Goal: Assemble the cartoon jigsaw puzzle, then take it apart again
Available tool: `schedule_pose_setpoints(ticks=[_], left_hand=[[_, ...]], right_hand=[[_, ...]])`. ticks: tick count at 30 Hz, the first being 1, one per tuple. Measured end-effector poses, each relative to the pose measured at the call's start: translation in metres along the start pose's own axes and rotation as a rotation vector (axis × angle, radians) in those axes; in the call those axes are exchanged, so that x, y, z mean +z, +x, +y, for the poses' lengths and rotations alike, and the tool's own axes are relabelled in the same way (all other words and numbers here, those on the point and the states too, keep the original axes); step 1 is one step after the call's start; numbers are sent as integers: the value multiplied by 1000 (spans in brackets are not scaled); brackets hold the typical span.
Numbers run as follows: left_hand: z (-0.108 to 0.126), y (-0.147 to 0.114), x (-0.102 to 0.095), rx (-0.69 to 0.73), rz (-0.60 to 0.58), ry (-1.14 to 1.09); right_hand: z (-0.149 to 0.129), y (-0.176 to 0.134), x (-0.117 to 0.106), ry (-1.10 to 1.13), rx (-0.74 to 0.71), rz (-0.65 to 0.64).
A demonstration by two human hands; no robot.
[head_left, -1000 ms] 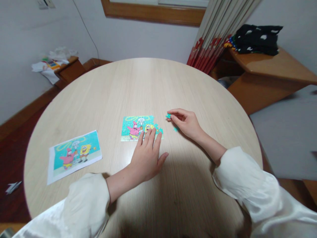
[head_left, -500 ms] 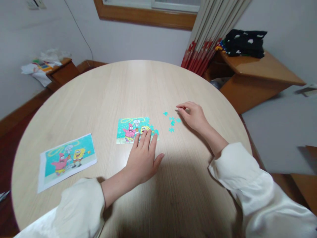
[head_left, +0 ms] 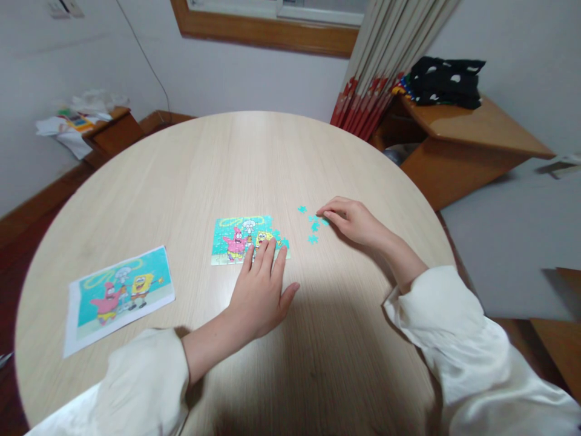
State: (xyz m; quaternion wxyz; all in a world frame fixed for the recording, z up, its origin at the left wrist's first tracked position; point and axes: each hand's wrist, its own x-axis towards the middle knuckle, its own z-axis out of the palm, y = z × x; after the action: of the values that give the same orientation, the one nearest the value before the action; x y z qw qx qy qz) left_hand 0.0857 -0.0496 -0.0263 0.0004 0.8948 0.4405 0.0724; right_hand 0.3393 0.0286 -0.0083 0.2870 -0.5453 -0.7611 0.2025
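A partly assembled cartoon jigsaw puzzle (head_left: pixel 226 233) lies on the table, its upper right corner stepped and unfilled. My left hand (head_left: pixel 258 290) rests flat with fingers stretched over the puzzle's lower right part, covering some of the picture. Several loose turquoise puzzle pieces (head_left: pixel 313 240) are scattered to the right of it. Over the right side of these pieces is my right hand (head_left: pixel 351 219), thumb and forefinger brought together at the tips. Whatever may be between those fingertips is too small to make out.
On the left of the round wooden table (head_left: pixel 254 157) lies a printed reference picture (head_left: pixel 124 293) of the same cartoon scene. Beyond the table edge stand a wooden cabinet (head_left: pixel 490 130) with dark cloth on top, a curtain (head_left: pixel 385 54) and a small cluttered stand (head_left: pixel 113 134).
My right hand has come slightly down and left, its fingertips now closer to the loose pieces. The left hand stays on the puzzle. The whole view has shifted a little.
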Motion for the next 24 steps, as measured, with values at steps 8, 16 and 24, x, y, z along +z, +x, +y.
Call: schedule_pose_setpoints(ticks=[8,16,24], left_hand=[[0,1,-2,-4,-28,-13],[0,0,0,0,-8,-12],[0,0,0,-2,13,-13]], right_hand=[[-4,-1,0,1,-56,-34],[-2,-3,0,-94,-107,-137],[0,-3,4,-123,-123,-118]])
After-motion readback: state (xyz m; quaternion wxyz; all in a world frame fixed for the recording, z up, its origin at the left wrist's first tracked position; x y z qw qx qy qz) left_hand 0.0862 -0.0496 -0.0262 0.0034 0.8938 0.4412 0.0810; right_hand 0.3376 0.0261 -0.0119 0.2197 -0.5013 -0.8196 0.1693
